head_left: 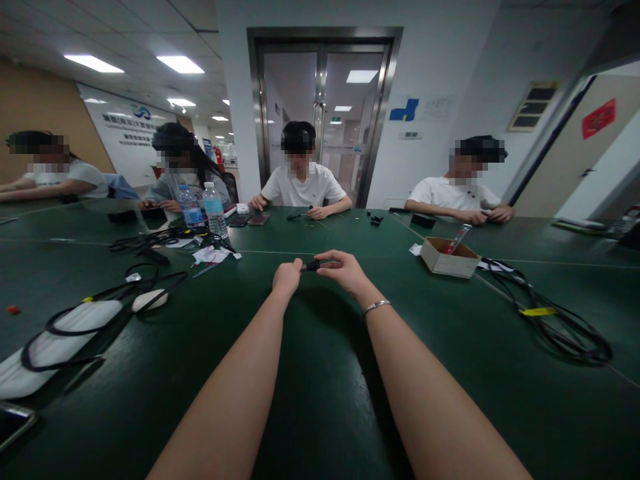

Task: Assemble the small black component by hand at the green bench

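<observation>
A small, dark, rod-shaped object [311,265] is held level just above the green table, between my two hands. My left hand [287,277] is closed around its left end, with the thumb on top. From the other side, my right hand [346,272] pinches the right end between thumb and fingertips, and a silver bangle sits on that wrist. Both ends of the object are covered by fingers, so its exact kind does not show.
Black cables with a white mouse [150,301] and a long white object [70,340] lie left. Water bottles [215,212] stand beyond. An open cardboard box [450,259] and coiled black cable [565,333] are right. Several people, including one person opposite [303,183], sit around the table.
</observation>
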